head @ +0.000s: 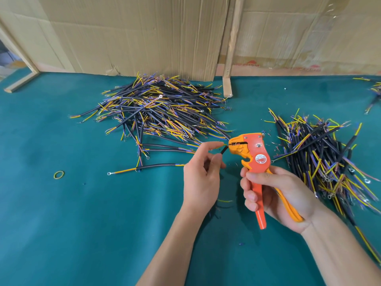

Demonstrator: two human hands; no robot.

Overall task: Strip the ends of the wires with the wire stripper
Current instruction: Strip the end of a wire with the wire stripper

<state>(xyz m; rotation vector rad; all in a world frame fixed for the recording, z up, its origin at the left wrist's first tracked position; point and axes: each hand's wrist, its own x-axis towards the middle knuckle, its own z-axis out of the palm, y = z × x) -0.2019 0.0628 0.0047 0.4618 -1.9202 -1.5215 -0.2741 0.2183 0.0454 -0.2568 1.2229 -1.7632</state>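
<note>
I've got my left hand pinching the black wire so its end feeds straight into the stripper's mouth, right hand wrapped round the wire stripper handles above the bench, ready to squeeze I guess.

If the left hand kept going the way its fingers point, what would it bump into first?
Probably the orange wire stripper's nose: the left hand holds a black wire end right at it. Depth is unclear.
</note>
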